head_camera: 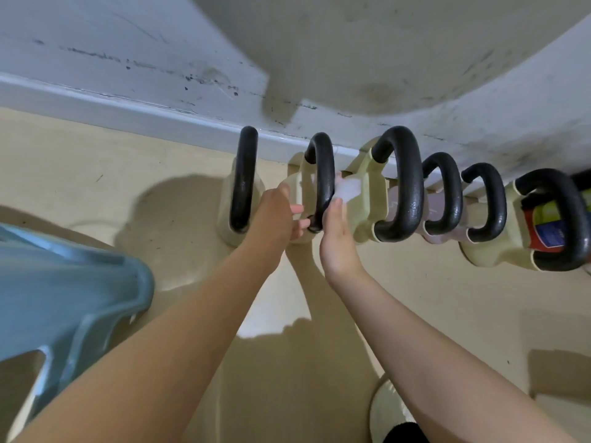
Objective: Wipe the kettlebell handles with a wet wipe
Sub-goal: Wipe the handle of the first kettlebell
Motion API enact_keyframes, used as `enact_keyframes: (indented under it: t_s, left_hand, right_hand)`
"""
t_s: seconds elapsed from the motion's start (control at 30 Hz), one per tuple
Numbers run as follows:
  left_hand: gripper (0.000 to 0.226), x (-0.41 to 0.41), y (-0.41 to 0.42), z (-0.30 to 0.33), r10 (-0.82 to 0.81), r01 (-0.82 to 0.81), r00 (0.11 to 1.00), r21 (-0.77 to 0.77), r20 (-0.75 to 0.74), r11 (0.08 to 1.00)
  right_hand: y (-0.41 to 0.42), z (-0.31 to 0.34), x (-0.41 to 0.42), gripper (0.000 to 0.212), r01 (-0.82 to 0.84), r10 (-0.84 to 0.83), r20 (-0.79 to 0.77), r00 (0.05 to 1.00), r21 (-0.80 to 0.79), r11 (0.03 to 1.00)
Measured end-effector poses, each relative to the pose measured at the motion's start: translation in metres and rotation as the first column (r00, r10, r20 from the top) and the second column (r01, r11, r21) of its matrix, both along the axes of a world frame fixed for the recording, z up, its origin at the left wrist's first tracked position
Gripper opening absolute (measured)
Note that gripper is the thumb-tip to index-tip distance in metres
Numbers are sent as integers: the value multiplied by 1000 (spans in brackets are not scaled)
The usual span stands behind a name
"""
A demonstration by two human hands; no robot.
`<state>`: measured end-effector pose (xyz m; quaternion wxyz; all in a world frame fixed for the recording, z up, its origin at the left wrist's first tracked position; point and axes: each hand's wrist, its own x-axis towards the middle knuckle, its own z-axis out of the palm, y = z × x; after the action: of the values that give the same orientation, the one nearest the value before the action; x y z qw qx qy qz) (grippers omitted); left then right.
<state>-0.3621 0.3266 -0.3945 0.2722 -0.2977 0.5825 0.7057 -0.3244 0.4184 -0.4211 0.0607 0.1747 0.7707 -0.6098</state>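
Observation:
Several kettlebells with black handles stand in a row on the floor along the wall. My right hand (337,238) presses a white wet wipe (348,188) against the right side of the second kettlebell's handle (324,177). My left hand (281,215) rests on that kettlebell's cream body, left of the handle, with its fingers touching the handle's lower end. The first handle (243,180) is to the left. A larger third handle (406,183) stands just right of the wipe.
Further handles (447,193) and a kettlebell with a red and blue label (550,235) continue right. A scuffed white baseboard (128,103) runs behind them. A blue plastic stool (64,289) stands at the left. My foot (393,417) is at the bottom.

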Motion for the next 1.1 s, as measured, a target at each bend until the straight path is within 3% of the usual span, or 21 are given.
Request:
enact_keyframes:
  t_s: [0.07, 0.17, 0.23, 0.33, 0.4, 0.5, 0.53, 0.57, 0.6, 0.7, 0.73, 0.8, 0.87, 0.9, 0.93, 1.0, 1.03, 1.1]
  left_hand:
    - [26, 2, 1, 3, -42, 41, 999, -24, -21, 999]
    - [29, 7, 4, 2, -127, 111, 982, -116, -138, 987]
    - [31, 10, 4, 4, -109, 96, 987, -108, -121, 989]
    - [34, 12, 1, 4, -107, 93, 988, -123, -114, 988]
    - [43, 13, -1, 3, -80, 66, 989, -113, -122, 991]
    - [55, 15, -4, 4, -119, 103, 985, -131, -125, 986]
    - [54, 15, -6, 7, -124, 105, 983, -139, -134, 985]
    - [54, 14, -6, 8, -101, 80, 984, -142, -147, 987]
    - [55, 13, -6, 8, -84, 61, 984, -143, -155, 988]
    - [50, 10, -7, 10, -78, 59, 984, -121, -159, 991]
    - [47, 10, -7, 9, -59, 43, 986, -105, -155, 994]
    - [47, 8, -10, 7, -22, 13, 993, -77, -119, 997]
    - [48, 8, -12, 6, 15, -25, 993, -82, -120, 996]
    - [48, 7, -12, 4, 23, -35, 992, -97, -122, 995]
    - [48, 7, -11, 3, 30, -45, 991, -115, -127, 992]
    - [47, 9, -8, 0, 38, -56, 990, -128, -134, 990]
    - [47, 10, -6, -1, 34, -51, 991, -124, -131, 991]
    - [53, 11, -2, -2, 2, -20, 989, -117, -146, 993]
  right_hand:
    - [6, -8, 7, 39, -34, 43, -47, 998, 175, 984]
    - [14, -14, 10, 51, -177, 276, -190, 942, 420, 890]
    - [20, -19, 5, 58, -254, 397, -191, 898, 512, 820]
    - [29, -17, -10, 51, -236, 444, -178, 878, 647, 725]
    - [32, -13, -17, 49, -262, 566, -119, 816, 797, 544]
    - [47, -12, -16, 50, -235, 866, 72, 496, 970, 54]
    - [55, -8, -18, 55, -227, 902, 154, 404, 972, -64]
    - [63, -3, -24, 59, -221, 911, 195, 363, 968, -119]
    - [66, 2, -32, 59, -210, 906, 195, 376, 970, -122]
    - [57, 3, -41, 40, -169, 830, 75, 553, 985, 23]
    - [51, -3, -38, 31, -144, 829, 65, 555, 989, 19]
    - [52, -12, -31, 16, -106, 900, 118, 420, 991, -80]
    - [61, -7, -35, 18, -94, 934, 173, 312, 984, -151]
    - [64, -2, -42, 26, -138, 930, 157, 332, 984, -116]
    - [63, 4, -49, 34, -220, 904, 118, 412, 975, -27]
    - [53, 12, -57, 45, -357, 793, 56, 606, 910, 209]
    - [47, 11, -55, 47, -378, 767, 35, 640, 884, 275]
    - [47, 6, -47, 46, -406, 807, 16, 591, 870, 280]
